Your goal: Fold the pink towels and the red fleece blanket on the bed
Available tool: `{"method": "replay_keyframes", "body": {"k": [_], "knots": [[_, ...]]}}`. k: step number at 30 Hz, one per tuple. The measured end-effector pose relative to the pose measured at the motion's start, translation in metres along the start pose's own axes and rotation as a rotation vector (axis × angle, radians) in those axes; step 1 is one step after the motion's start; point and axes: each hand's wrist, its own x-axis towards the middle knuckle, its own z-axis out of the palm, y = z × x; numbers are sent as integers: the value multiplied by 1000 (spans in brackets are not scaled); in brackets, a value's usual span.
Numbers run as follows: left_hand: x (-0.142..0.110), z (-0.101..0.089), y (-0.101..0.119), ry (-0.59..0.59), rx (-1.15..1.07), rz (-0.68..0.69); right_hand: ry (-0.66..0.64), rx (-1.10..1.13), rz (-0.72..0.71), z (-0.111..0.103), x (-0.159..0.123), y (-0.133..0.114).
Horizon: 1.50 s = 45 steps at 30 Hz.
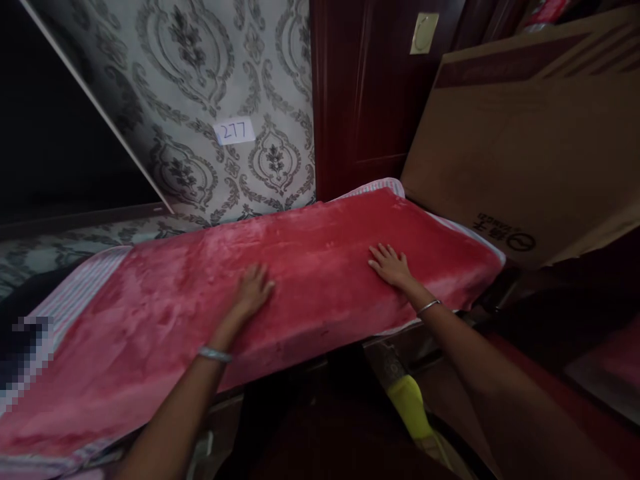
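Observation:
A red plush blanket point(310, 280) lies spread over a long, narrow surface against the wall, its front edge hanging down. Striped cloth point(93, 280) shows along the blanket's left end, with more of it at the back right corner. My left hand point(254, 290) rests palm down near the blanket's middle, fingers apart and slightly blurred. Farther right, my right hand point(391, 265) presses flat on the blanket with its fingers spread. Neither hand holds anything. A band circles each wrist.
A large cardboard box point(525, 147) leans at the right beside a dark red door point(363, 93). At the upper left stands a dark screen point(70, 127). A paper marked 277 point(235, 131) is on the patterned wall. Something yellow point(411, 405) is below the front edge.

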Motion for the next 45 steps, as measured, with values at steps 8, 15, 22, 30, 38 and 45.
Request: {"method": "replay_keyframes", "body": {"k": [8,15,22,30,38,45], "knots": [[15,42,147,-331,39,333,-12,-45,-7,8,-8,9],[-7,35,134,-277,181,194,8,-42,-14,11,-7,13],[-40,-5,56,-313,277,-88,39,-37,-18,19,-7,17],[-109,-46,-85,-103,396,-451,76,-43,-28,27,-6,23],[-158,-89,-128,-31,425,-690,66,-37,-31,29,-6,24],[-161,-91,-126,30,408,-773,56,-36,-37,26,-10,21]]}}
